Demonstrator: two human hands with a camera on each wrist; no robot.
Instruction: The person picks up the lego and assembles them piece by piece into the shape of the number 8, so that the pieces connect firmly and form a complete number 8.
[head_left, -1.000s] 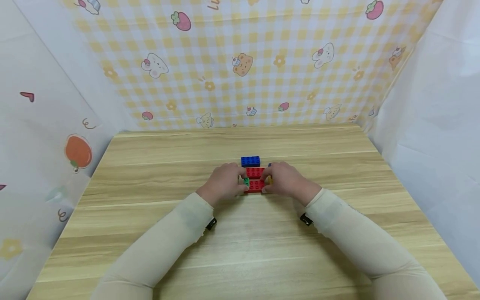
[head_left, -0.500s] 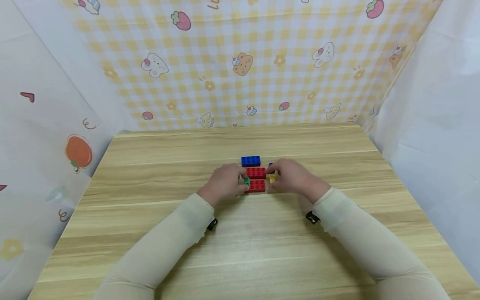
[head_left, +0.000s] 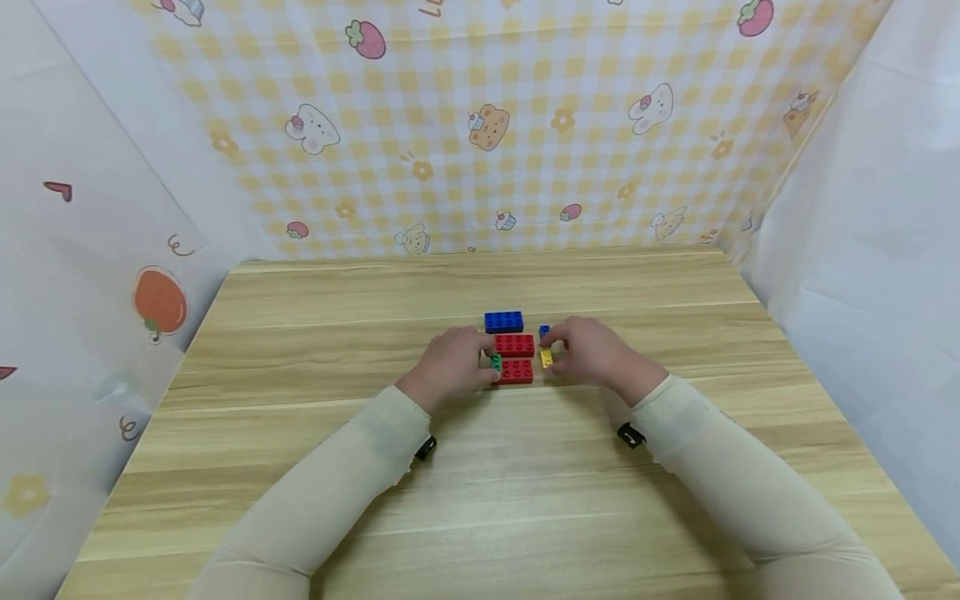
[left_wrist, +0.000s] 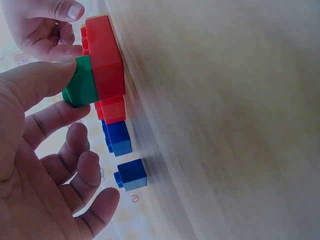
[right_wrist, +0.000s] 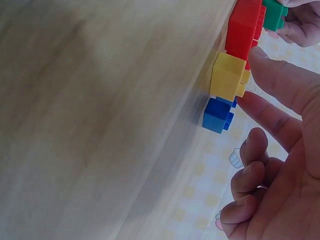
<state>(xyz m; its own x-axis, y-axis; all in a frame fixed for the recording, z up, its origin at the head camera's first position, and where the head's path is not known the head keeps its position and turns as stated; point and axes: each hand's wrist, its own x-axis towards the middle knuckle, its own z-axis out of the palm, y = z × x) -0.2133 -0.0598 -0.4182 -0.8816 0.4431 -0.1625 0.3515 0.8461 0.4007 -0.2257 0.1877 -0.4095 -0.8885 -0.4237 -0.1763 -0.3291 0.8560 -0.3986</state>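
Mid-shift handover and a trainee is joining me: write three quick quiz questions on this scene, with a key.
1. What colour is the small brick that the left hand pinches?
2. True or false: in the head view, the long rectangular blue plastic brick lies on the near side of the nearest long rectangular red plastic brick.
3. In the head view, which small brick lies just beyond the small yellow studded plastic brick?

Key:
1. Green: the small green studded plastic brick.
2. False; it lies on the far side.
3. The small blue studded plastic brick.
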